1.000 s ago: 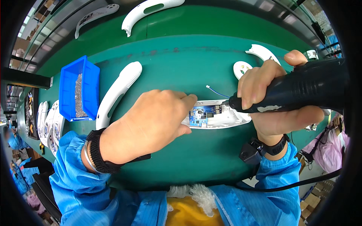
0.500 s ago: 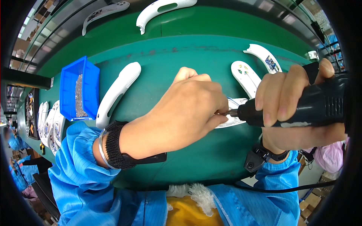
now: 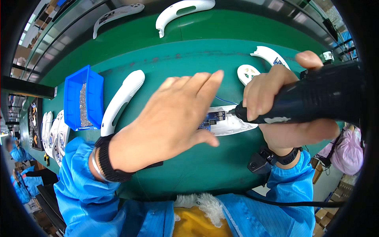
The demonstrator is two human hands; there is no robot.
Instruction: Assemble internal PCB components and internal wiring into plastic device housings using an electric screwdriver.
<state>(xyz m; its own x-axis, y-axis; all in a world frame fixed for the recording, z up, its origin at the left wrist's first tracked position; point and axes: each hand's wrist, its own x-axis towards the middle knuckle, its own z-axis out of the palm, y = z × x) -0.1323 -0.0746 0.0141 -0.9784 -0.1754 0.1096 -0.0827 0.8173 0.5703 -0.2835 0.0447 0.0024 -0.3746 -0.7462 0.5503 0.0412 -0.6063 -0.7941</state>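
Grn bench [image 3: 221, 166]; blk pwr driver [image 3: 316, 93] at 3 o'clock, gripped by R hand [image 3: 268, 89]. L hand [image 3: 171, 112], thumb spread wide, hides 9 o'clock end of wht shell [image 3: 233, 125] nr ctr; contact unclear. Blu PCB [image 3: 212, 119] inside shell.

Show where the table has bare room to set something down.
Bare table: beyond the left hand, between the long shell and the upper right shells; and on the near side of the open shell, between the sleeves. Crowded: the right, where right hand and driver bunch near the upper right shells; the left, with bin and shell row.
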